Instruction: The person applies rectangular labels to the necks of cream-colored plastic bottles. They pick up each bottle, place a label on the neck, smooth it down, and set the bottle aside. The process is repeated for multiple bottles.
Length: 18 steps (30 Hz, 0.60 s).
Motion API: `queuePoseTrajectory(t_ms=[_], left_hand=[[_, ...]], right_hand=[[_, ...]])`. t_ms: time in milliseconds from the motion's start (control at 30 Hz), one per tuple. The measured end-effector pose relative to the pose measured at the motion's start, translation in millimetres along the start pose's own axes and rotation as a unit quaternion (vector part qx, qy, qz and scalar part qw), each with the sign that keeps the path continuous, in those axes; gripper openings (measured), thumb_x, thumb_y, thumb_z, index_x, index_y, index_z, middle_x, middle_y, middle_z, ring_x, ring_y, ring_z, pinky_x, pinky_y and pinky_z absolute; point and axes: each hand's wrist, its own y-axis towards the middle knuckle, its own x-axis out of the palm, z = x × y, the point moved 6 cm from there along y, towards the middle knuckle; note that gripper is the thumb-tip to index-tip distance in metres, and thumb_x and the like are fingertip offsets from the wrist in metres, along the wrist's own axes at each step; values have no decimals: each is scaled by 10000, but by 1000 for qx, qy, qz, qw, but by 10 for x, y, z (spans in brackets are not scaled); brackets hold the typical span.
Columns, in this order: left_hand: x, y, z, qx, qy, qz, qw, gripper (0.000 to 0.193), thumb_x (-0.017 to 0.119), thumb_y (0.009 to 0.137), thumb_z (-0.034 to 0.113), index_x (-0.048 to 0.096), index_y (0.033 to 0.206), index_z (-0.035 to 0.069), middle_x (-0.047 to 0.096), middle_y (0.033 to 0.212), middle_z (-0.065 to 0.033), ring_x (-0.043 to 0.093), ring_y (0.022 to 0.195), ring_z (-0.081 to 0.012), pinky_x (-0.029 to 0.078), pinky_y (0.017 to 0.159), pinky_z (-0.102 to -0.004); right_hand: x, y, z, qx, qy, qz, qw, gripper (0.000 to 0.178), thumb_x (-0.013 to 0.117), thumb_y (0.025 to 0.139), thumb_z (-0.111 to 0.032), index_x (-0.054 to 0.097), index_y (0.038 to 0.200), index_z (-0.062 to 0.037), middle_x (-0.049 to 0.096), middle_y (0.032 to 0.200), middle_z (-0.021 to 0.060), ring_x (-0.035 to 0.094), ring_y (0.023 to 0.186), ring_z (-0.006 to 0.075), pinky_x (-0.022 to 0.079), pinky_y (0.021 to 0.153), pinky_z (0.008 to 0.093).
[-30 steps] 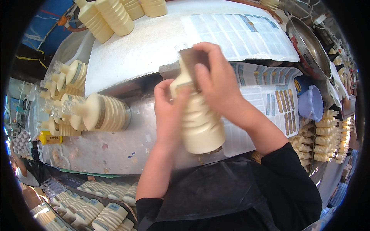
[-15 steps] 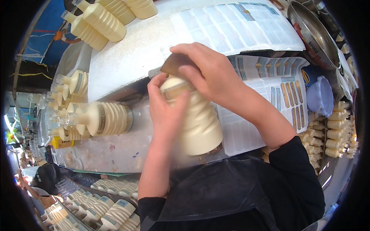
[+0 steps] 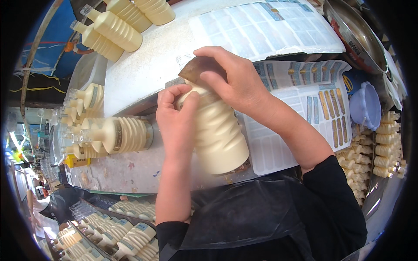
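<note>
A cream bottle (image 3: 221,140) with wavy ribbed sides lies before me, its shoulder away from me and its base close to my apron. My left hand (image 3: 175,117) is closed at the shoulder's left side, fingertips and thumb pressed on it. In my right hand (image 3: 233,80), between thumb and fingers, is a thin brown flat piece like a scraper (image 3: 196,69). It sits over the neck end and hides most of it. Whether the flat piece touches the bottle I cannot tell.
Sticker sheets lie on the white board (image 3: 143,74) and beside the bottle, one a printed sheet (image 3: 300,135). Several ribbed bottles (image 3: 130,134) lie at the left; others stand at the far left. A lilac bucket (image 3: 365,106) and metal pan (image 3: 355,30) are at the right.
My left thumb has moved up and left toward the bottle's shoulder, and the hand has shifted slightly left. My right hand and the flat piece have barely moved.
</note>
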Motion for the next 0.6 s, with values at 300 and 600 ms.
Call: queuePoseTrajectory(t_ms=[300,600], left_hand=[[-17,-51,-48,19,-40,-20,999,278,679,874,70,647,1141,0,557,1211,-56,564,1116,-147,445,1018,-297],[9,-107,-5,73,-7,-1,997,278,692,858,60,650,1131,33,556,1231,-75,556,1158,-186,441,1041,-329]], right_hand=[[-76,18,104,106,166,-14,980,329,641,953,-50,643,1282,-43,708,1136,67,667,1016,139,551,890,296],[5,97,2,234,-22,-220,947,247,703,777,-262,699,865,-30,700,753,140,683,700,262,541,675,354]])
